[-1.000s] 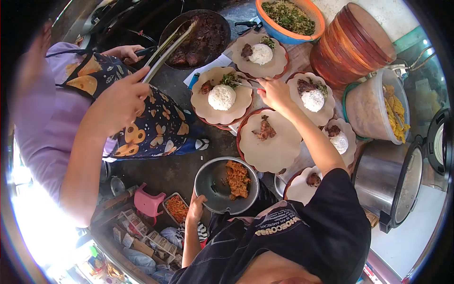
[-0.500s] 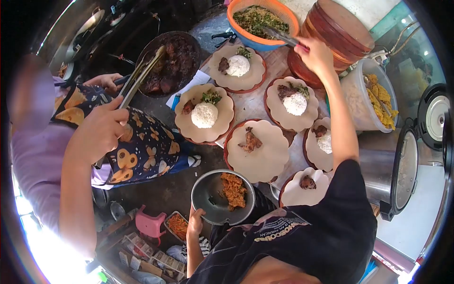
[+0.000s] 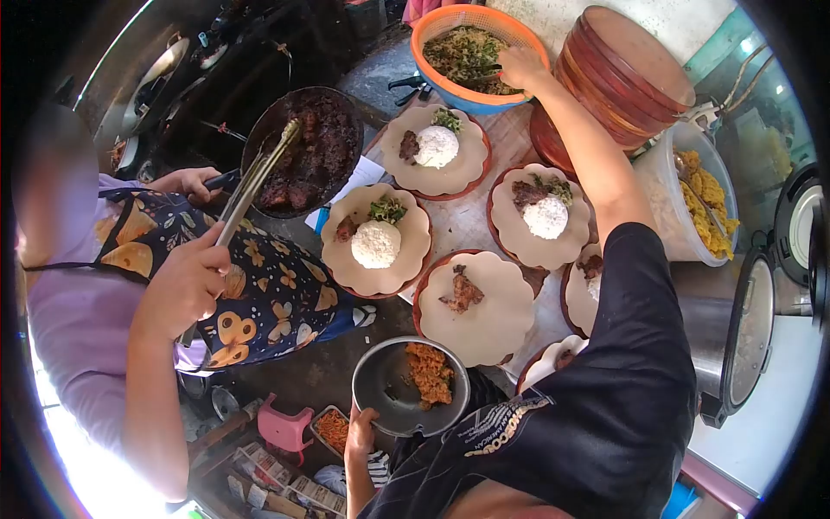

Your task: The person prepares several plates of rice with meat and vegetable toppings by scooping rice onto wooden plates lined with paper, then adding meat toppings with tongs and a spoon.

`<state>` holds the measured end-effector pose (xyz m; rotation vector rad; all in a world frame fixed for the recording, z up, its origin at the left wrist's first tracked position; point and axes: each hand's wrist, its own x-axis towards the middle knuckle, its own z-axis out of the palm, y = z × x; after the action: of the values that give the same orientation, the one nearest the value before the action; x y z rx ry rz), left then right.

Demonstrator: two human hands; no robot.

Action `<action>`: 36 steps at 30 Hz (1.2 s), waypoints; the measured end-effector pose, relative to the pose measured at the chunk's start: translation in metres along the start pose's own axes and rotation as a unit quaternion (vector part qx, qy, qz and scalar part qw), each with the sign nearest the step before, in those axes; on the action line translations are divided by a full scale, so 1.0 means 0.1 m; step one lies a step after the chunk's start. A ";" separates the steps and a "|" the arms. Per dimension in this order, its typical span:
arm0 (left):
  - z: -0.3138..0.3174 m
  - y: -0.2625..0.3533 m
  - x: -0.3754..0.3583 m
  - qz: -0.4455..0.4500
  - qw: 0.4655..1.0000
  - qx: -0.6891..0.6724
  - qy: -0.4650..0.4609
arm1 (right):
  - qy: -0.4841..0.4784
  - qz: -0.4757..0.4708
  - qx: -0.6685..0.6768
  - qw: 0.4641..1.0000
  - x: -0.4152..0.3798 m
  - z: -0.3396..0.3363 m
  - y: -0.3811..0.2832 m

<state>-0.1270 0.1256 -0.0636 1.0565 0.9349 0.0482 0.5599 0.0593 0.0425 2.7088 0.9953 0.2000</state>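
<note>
My left hand (image 3: 361,432) is closed on the rim of a grey metal bowl (image 3: 389,415), which holds an orange-brown crumbly food (image 3: 430,374). My right hand (image 3: 523,71) stretches to an orange basket (image 3: 441,19) of chopped greens (image 3: 454,52). It is closed on metal tongs (image 3: 484,80), whose far end reaches into the greens. Between my hands lie scalloped plates; the nearest plate (image 3: 497,324) carries one piece of browned meat (image 3: 464,291). Other plates (image 3: 341,259) bear rice (image 3: 376,244), meat and greens.
At left, a co-worker in a butterfly apron (image 3: 233,298) holds long tongs (image 3: 259,177) over a dark pan (image 3: 303,151) of meat. At right stand a red-brown round container (image 3: 618,78), a tub (image 3: 692,199) with yellow food and a steel rice cooker (image 3: 718,320).
My right hand has moved left and up, lowering its tongs from above the basket's edge into the greens. The view has shifted slightly. My left hand still holds the bowl.
</note>
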 end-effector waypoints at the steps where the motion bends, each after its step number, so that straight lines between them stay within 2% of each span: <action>1: 0.03 0.04 0.02 -0.037 0.999 -0.035 0.008 | 0.000 -0.003 -0.006 1.000 -0.01 0.02 0.02; 2: 0.08 0.12 0.04 -0.073 0.995 -0.071 0.018 | 0.001 -0.006 -0.012 1.000 -0.03 0.00 0.04; 5: 0.11 0.15 0.07 -0.072 0.996 -0.057 0.011 | 0.047 -0.021 0.015 0.999 -0.21 0.00 0.12; 9: -0.01 0.06 0.08 -0.070 0.997 -0.025 0.000 | 0.066 0.050 0.107 0.991 -0.48 -0.14 0.22; 13: -0.12 -0.03 0.11 -0.064 0.998 0.014 -0.011 | 0.103 0.052 0.116 0.987 -0.78 -0.31 0.25; 14: -0.13 -0.02 0.11 -0.060 0.998 0.030 -0.016 | 0.086 0.069 0.135 0.985 -0.81 -0.29 0.27; 17: -0.08 0.05 0.06 -0.076 0.997 -0.009 -0.010 | 0.127 0.098 0.147 0.976 -0.99 -0.27 0.29; 20: -0.08 0.05 0.01 -0.060 0.998 -0.013 -0.018 | 0.108 0.115 0.242 0.957 -1.39 -0.45 0.34; 21: -0.10 0.04 -0.04 -0.057 0.998 -0.013 -0.018 | 0.074 0.114 0.269 0.953 -1.56 -0.57 0.33; 23: -0.13 0.01 -0.05 -0.045 0.999 -0.012 -0.020 | 0.146 0.088 0.272 0.947 -1.94 -0.59 0.35; 29: -0.28 -0.17 -0.10 -0.055 0.998 -0.024 -0.005 | 0.060 0.112 0.434 0.892 -3.29 -0.78 0.21; 31: -0.27 -0.18 -0.13 -0.051 0.999 -0.011 -0.002 | 0.001 0.167 0.493 0.854 -3.68 -0.81 0.11; 32: -0.27 -0.15 -0.15 -0.064 0.998 -0.009 0.000 | -0.032 0.169 0.491 0.854 -3.85 -0.78 0.09; 35: -0.29 -0.15 -0.19 -0.067 0.998 0.003 -0.006 | -0.053 0.166 0.522 0.835 -4.27 -0.54 -0.03; 36: -0.22 -0.07 -0.22 -0.065 0.998 -0.005 -0.011 | -0.063 0.163 0.490 0.854 -4.35 -0.53 -0.11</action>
<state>-0.1586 0.1275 -0.0588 0.9826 0.9812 -0.0665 0.2124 -0.2063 0.0717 3.7263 0.6741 -0.6010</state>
